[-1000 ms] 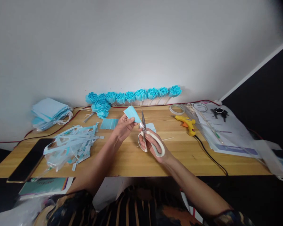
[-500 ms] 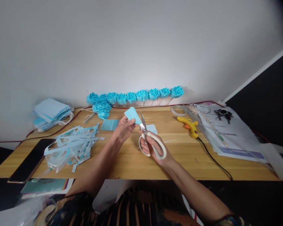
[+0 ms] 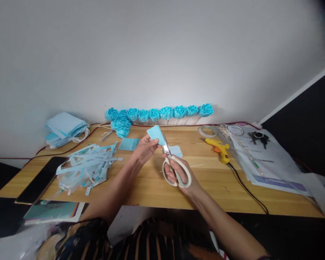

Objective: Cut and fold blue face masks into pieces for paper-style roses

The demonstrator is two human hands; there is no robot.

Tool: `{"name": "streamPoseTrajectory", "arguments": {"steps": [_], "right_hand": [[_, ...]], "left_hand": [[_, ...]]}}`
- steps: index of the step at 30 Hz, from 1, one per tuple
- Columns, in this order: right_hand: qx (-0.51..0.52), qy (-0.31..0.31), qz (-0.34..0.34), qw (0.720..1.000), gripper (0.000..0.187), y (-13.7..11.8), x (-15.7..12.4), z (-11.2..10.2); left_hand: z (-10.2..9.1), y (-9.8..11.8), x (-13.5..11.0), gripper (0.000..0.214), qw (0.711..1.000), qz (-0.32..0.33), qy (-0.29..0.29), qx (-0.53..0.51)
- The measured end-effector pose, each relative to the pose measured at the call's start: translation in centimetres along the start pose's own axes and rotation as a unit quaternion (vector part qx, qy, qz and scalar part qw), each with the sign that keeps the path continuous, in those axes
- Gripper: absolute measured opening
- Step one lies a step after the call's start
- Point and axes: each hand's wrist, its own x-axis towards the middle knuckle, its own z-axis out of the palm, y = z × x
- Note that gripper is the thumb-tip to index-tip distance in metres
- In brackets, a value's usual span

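My left hand point(image 3: 146, 148) pinches a small blue piece of face-mask fabric point(image 3: 156, 134) above the middle of the table. In my right hand point(image 3: 182, 173) are scissors point(image 3: 184, 180) with white handles, fingers through the loops. Their blades point(image 3: 166, 146) point up along the right edge of the fabric piece and look nearly closed. A blue pleated piece point(image 3: 129, 144) lies on the table left of my left hand. Another light-blue piece point(image 3: 176, 151) rests behind the scissors, partly hidden. Near it lies a thin stick point(image 3: 196, 165).
Blue fabric flowers point(image 3: 166, 112) on sticks line the wall. A stack of masks point(image 3: 65, 124), cut strips point(image 3: 83, 166) and a phone point(image 3: 42, 180) are on the left. To the right are a tape roll point(image 3: 207, 131), a yellow glue gun point(image 3: 218, 147) with its cord, keys point(image 3: 259, 137) and papers point(image 3: 276, 159).
The scissor blades have closed along the fabric's edge, and the handles have come together. The fabric's upper corner now looks rounded. The whole view has shifted slightly.
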Motion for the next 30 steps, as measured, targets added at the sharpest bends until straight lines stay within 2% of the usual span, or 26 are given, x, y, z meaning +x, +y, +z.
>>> {"name": "streamPoseTrajectory", "arguments": {"steps": [4, 11, 19, 24, 30], "right_hand": [[-0.022, 0.007, 0.014, 1.000, 0.041, -0.3, 0.0, -0.2], [-0.044, 0.005, 0.044, 0.998, 0.042, -0.7, -0.2, -0.5], [-0.075, -0.028, 0.052, 0.995, 0.045, -0.9, 0.2, -1.4], [-0.064, -0.076, 0.018, 0.995, 0.040, -0.9, 0.3, -1.5], [-0.080, -0.089, 0.032, 0.992, 0.041, -1.5, 0.6, -1.6]], "left_hand": [[0.1, 0.3, 0.0, 0.038, 1.000, 0.000, -0.005, -0.002], [0.5, 0.5, -0.1, 0.038, 1.000, 0.006, 0.024, 0.002], [0.7, 0.5, -0.2, 0.027, 0.999, 0.016, 0.047, 0.004], [0.3, 0.3, -0.1, 0.030, 0.999, 0.024, 0.038, 0.014], [0.3, 0.1, -0.2, 0.030, 0.999, 0.023, 0.035, 0.027]]}}
